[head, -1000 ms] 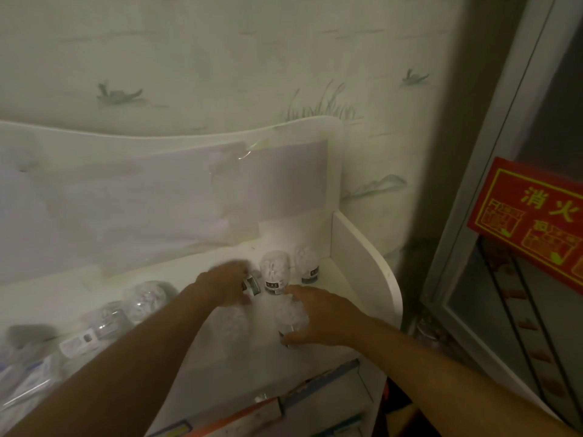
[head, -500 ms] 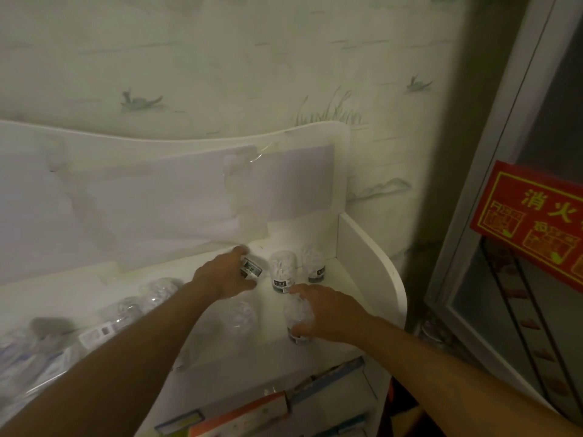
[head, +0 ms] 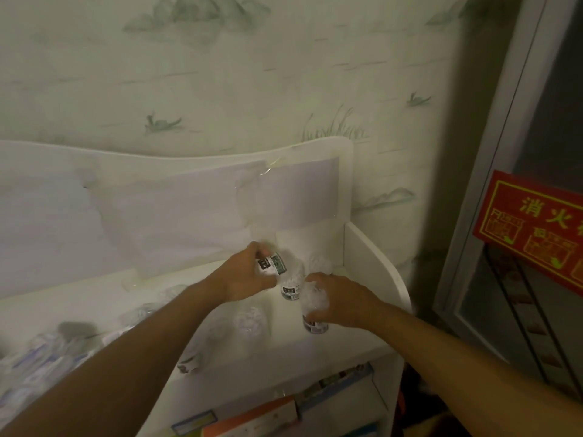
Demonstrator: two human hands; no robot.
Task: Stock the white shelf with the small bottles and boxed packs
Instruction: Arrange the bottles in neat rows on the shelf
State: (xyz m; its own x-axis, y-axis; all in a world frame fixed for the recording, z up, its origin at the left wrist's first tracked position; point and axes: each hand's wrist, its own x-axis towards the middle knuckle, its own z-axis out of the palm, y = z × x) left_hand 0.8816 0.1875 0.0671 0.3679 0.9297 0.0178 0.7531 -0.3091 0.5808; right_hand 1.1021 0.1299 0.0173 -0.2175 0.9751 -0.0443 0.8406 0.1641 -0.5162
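Observation:
On the top of the white shelf, my left hand grips a small clear bottle with a dark label, tilted and lifted near the back right corner. My right hand curls round another small bottle standing near the front right. Between the hands stands an upright bottle, and one more sits in the corner behind it. Further small bottles lie or stand to the left, blurred.
Wrapped packs and more bottles crowd the shelf's left end. Boxed packs fill the level below. A raised side panel bounds the shelf on the right. A glass-fronted cabinet with a red sign stands to the right.
My left hand has lifted and tilted its bottle further toward the back right corner. My right hand stays on its standing bottle.

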